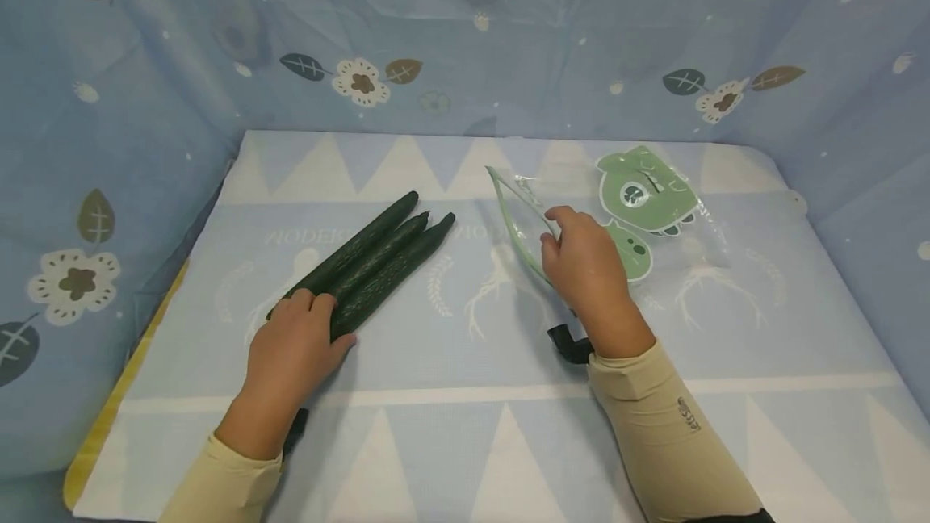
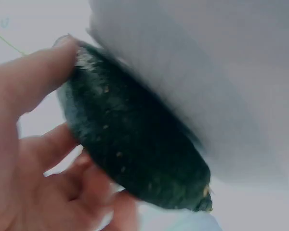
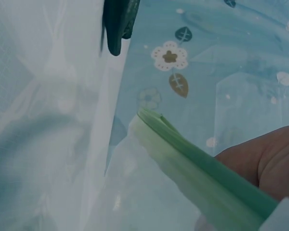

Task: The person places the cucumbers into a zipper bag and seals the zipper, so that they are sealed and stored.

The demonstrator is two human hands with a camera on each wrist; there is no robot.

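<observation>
Three dark green cucumbers point(image 1: 374, 265) lie side by side on the patterned mat, left of the middle. My left hand point(image 1: 294, 345) grips their near ends, fingers over the top and thumb along the right side. In the left wrist view, the thumb and fingers surround the blunt end of a cucumber point(image 2: 135, 130). My right hand point(image 1: 584, 257) pinches the green-rimmed edge of a clear zip bag point(image 1: 647, 192) printed with a green cartoon creature. The bag's two rim strips stand apart at the far-left end. In the right wrist view, the green rim point(image 3: 197, 159) runs beside the hand.
Blue and white patterned mat point(image 1: 450, 353) covers the table, with a yellow edge point(image 1: 123, 394) showing on the left. Blue flowered cloth point(image 1: 465, 55) walls in the back and both sides. Black straps point(image 1: 570, 344) show by the wrists.
</observation>
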